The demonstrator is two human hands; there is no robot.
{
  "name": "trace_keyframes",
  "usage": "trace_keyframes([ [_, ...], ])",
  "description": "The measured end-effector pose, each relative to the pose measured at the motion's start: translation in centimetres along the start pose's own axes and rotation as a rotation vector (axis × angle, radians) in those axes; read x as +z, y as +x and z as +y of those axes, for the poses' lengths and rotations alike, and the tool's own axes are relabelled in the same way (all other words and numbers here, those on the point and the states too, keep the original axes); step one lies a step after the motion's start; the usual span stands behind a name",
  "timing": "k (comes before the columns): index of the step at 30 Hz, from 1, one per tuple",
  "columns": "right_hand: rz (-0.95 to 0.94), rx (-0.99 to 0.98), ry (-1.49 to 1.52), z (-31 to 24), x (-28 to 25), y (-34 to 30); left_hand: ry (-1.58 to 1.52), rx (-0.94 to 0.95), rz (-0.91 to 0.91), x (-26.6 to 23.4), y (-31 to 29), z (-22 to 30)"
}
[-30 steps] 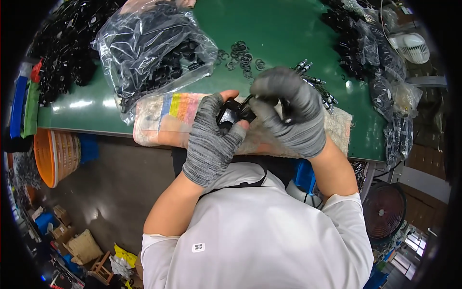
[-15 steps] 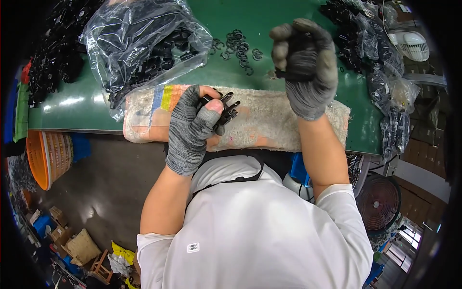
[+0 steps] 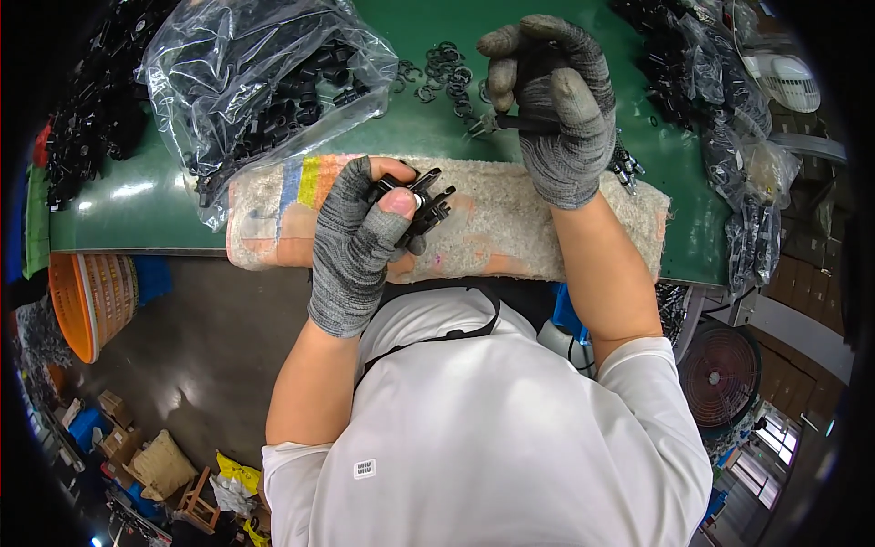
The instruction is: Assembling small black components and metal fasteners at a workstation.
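My left hand (image 3: 351, 232), in a grey knit glove with bare thumb and fingertip, is closed around a black plastic part with prongs (image 3: 428, 208) above the towel. A small pale spot shows on the part beside my thumb. My right hand (image 3: 561, 109), also gloved, is raised over the table's far side with curled fingers. A pliers-like tool (image 3: 497, 122) with a dark handle and narrow metal tips lies across its palm. The tool's tips point left, near a loose group of black C-shaped rings (image 3: 447, 68). How the fingers grip the handle is partly hidden.
A clear plastic bag (image 3: 264, 82) of black fittings lies at the far left, beside a heap of black parts (image 3: 100, 118). A folded towel (image 3: 510, 219) lines the green table's (image 3: 137, 214) near edge. Small metal-and-black pieces (image 3: 624, 164) lie by my right wrist. Bagged parts (image 3: 706, 82) stand at right.
My right hand has moved up and left toward the rings, and the tool's metal tips now show. My left hand stays nearly in place, still holding the black part.
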State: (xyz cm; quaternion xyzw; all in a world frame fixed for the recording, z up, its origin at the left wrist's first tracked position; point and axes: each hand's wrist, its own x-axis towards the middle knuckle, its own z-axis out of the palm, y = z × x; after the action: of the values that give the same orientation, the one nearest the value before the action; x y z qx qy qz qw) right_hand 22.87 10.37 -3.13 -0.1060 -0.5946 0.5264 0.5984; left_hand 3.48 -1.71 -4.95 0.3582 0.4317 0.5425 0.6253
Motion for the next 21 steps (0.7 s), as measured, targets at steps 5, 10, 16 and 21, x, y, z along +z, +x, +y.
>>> trace_keyframes([
  [5, 0.134, 0.015, -0.134, -1.5, -2.0, -0.9, 0.097, -0.049, -0.004, -0.2, -0.1, -0.1],
  [10, 0.303, 0.039, 0.025, -0.8, -2.8, -1.2, 0.031, -0.031, 0.013, 0.0, -0.1, 0.0],
  [16, 0.441, 0.01, -0.062, -0.9, -1.8, -1.7, 0.054, -0.036, 0.0, 0.2, 0.3, 0.1],
  [21, 0.385, -0.095, -0.216, -0.9, 0.0, -1.6, 0.036, -0.029, -0.014, 0.3, 0.5, 0.9],
])
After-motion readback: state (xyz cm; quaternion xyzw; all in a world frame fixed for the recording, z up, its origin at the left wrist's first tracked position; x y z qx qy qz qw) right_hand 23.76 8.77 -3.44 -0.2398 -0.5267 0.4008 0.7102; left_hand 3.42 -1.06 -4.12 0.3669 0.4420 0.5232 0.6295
